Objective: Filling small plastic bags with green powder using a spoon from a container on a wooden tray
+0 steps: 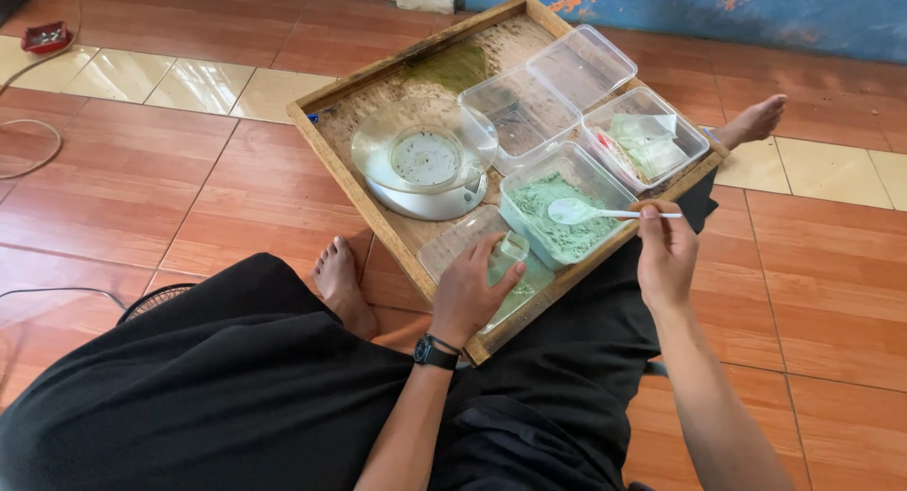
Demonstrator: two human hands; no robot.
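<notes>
Presently we note the right hand pinching a white plastic spoon by its handle, the bowl resting over the green powder in a clear tub. Our left hand curls around a small clear sachet — contents hard to make out — on the wooden tray; its palm hides the lid beneath.

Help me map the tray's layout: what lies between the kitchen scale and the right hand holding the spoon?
In the head view, the open container of green powder lies between the kitchen scale and the right hand; the white plastic spoon hangs over it.
</notes>
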